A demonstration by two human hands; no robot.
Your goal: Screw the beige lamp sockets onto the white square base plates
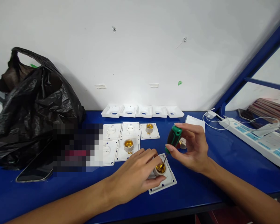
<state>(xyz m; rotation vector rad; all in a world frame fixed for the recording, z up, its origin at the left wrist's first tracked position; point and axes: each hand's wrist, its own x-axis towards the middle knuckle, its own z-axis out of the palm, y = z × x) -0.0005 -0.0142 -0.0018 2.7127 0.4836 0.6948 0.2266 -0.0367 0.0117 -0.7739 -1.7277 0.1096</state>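
Observation:
My left hand (136, 174) is closed around a lamp socket with a brass insert (160, 169), pressing it onto a white square plate (167, 181) on the blue table. In my right hand (193, 150) is a green and black screwdriver (174, 137), gripped by its handle. Its thin shaft slants down into the brass socket. A small white part shows behind the right fingers, too hidden to name.
Several white plates (128, 140), some with brass sockets, lie behind my hands, with a row of white covers (142, 111) at the wall. A black plastic bag (30, 109) and a phone (35, 170) sit left. A white power strip (259, 140) with cables lies right.

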